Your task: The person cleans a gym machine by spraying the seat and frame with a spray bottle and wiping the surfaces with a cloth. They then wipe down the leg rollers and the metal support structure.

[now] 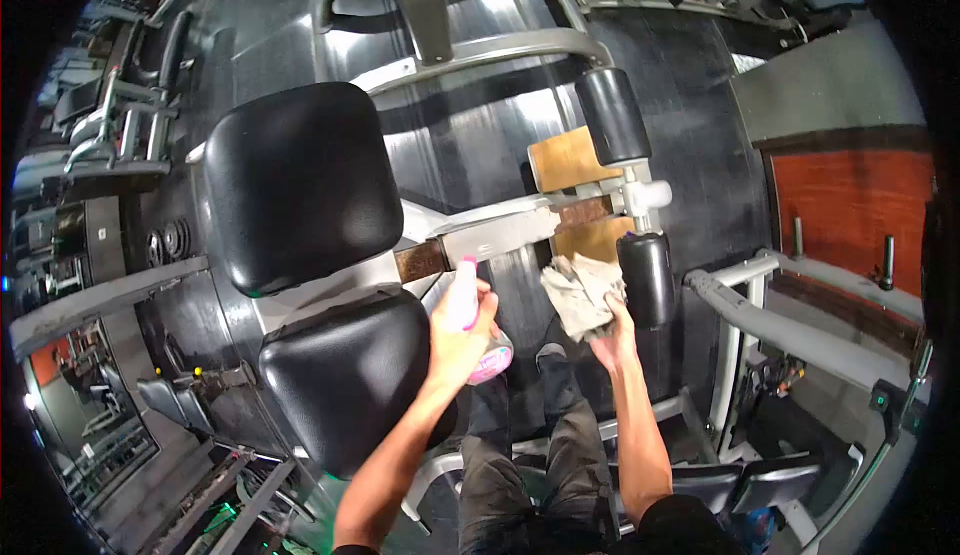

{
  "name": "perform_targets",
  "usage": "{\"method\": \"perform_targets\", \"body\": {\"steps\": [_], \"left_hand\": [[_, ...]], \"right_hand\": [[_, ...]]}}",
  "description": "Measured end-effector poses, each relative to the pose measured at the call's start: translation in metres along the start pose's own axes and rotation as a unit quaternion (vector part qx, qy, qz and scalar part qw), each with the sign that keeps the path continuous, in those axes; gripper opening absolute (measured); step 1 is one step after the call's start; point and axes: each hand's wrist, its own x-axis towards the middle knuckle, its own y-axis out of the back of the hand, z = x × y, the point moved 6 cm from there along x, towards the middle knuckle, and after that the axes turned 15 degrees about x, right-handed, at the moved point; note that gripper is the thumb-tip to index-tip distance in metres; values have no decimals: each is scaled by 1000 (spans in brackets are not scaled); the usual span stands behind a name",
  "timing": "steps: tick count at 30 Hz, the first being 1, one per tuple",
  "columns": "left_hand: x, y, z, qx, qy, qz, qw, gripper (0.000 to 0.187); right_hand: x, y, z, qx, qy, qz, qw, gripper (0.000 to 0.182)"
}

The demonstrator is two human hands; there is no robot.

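My left hand [462, 343] is wrapped round a spray bottle [494, 360] with a pink and white trigger head and a pink label; its fingers partly cover the neck. In my right hand [616, 339] a crumpled pale grey-beige cloth [580, 297] is gripped, overlapping the lower black foam roller [648, 280] in this view. Left of the bottle lies the black padded seat [345, 385] of an exercise machine, with a larger black pad [303, 185] beyond it. A worn metal beam [505, 238] runs from the pads towards the rollers, above both hands in the picture.
A second black roller [612, 115] sits at the beam's far end, beside wooden boards [570, 159]. Grey tubular frames [810, 325] stand on the right, and another grey rail [110, 300] crosses on the left. Dark rubber flooring [470, 135] lies beneath, with more gym machines around.
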Motion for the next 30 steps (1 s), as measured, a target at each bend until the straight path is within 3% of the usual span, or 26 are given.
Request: {"method": "perform_targets", "body": {"steps": [1,3,5,7,9,11,13,15,17,19,22,23,25,27,30], "left_hand": [[6,7,12,22,-1,-21,1000,12],[26,19,50,21,-45,-58,997,9],[50,35,76,-42,-102,-45,993,16],[68,51,102,-17,-195,-43,980,17],[72,71,122,-45,-246,62,966,12],[73,91,122,11,-294,158,943,16],[78,105,114,-11,-282,214,935,22],[84,108,107,-74,-269,205,938,25],[85,106,106,-69,-262,208,940,25],[86,104,105,-63,-258,208,941,25],[87,103,101,-70,-246,218,942,26],[87,102,101,-68,-248,219,941,26],[88,102,101,-66,-251,221,940,26],[89,102,100,-87,-250,222,938,21],[88,101,100,-86,-252,222,938,21]], "right_hand": [[2,-11,0,-27,14,-26,999,56],[17,-15,8,-65,54,18,996,53],[30,-37,15,-151,174,-8,973,51],[35,-76,18,-371,268,-57,887,48],[35,-117,40,-428,339,-84,834,46],[36,-147,78,-527,435,-173,709,53],[29,-175,124,-671,360,-251,598,65],[34,-165,126,-681,395,-255,562,66],[53,-146,105,-698,385,-264,543,66],[71,-132,77,-707,426,-182,535,62],[89,-120,61,-625,422,-83,652,56],[83,-127,73,-642,438,-61,627,56],[61,-156,103,-629,428,-119,638,56],[36,-168,135,-632,406,-237,616,59],[40,-154,123,-649,379,-308,583,63]]}}
